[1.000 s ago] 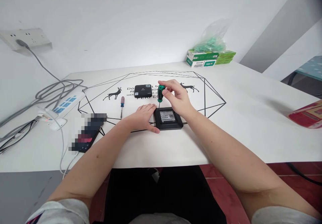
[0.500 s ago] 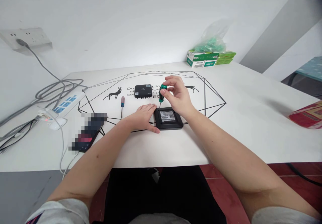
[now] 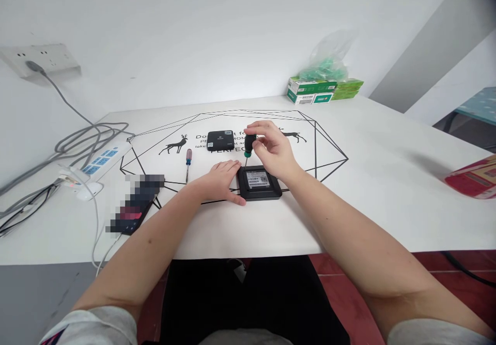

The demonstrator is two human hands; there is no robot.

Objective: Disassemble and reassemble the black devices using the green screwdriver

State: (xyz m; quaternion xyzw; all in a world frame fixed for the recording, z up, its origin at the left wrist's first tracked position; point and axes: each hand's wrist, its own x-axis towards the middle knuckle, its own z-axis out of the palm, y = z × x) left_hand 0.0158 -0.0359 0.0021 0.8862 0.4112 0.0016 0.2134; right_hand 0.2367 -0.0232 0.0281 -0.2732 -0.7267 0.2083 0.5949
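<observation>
A flat black electronic box [image 3: 267, 189] lies on the white table with its white label facing up. My left hand [image 3: 220, 182] braces its left side, fingers at the far left corner and thumb along the near edge. Above that far left corner, my right hand [image 3: 276, 149] has its thumb and fingers round the handle of a green and black screwdriver [image 3: 248, 154]. The screwdriver stands nearly upright, its tip down at the box's far left corner; the screw itself is too small to make out.
A smaller black box [image 3: 220, 140] sits behind. To the left lie a second screwdriver [image 3: 188, 164], a blurred-out phone [image 3: 141, 203], a power strip [image 3: 103, 161] and cables. Green boxes [image 3: 312, 91] under a plastic bag stand at the back; a red package [image 3: 473, 179] is far right.
The screwdriver handle has turned, now showing black where green showed before. My right fingers have shifted slightly left and down around it. The left hand and black box stay in place.
</observation>
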